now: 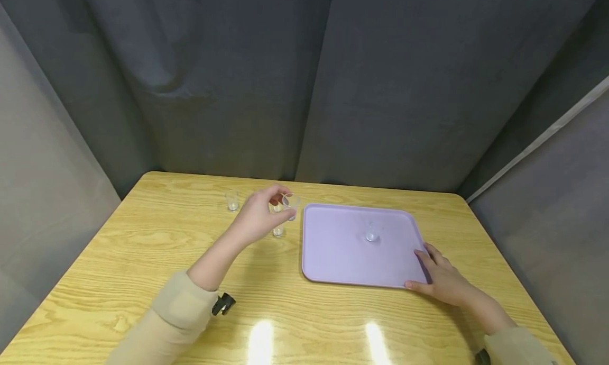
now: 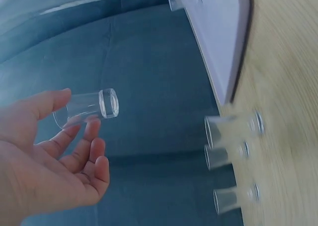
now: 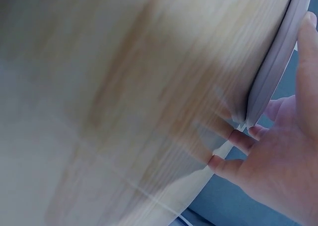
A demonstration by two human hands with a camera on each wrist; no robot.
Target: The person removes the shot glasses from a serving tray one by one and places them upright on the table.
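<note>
one small clear glass (image 1: 291,202) sits pinched in the left hand (image 1: 259,217), lifted off the wooden table (image 1: 142,259) just beside the far left corner of the lilac tray (image 1: 333,248). the left wrist view shows the grip plainly: the glass (image 2: 89,107) is held between the thumb and the fingertips (image 2: 74,131), lying on its side so that its long axis runs crosswise to the fingers, thick base pointing away from the palm and toward the tray (image 2: 218,32); the remaining fingers are loosely curled beneath it. three more glasses stand upright on the table below and to the left of the raised one, a pair close together (image 2: 231,141) and one a little apart (image 2: 236,198); in the head view one of them (image 1: 232,200) stands well apart from the hand. a single glass (image 1: 371,234) already stands near the middle of the tray. the tray lies to the right of the held glass, so the left hand is much the nearer of the two to it. the right hand (image 1: 440,277) rests at the tray's near right corner, thumb along the near edge and fingers relaxed and spread over the rim, the fingertips (image 3: 233,134) tucked against the tray's edge (image 3: 271,67); it grips nothing tightly so far as i can tell.
</note>
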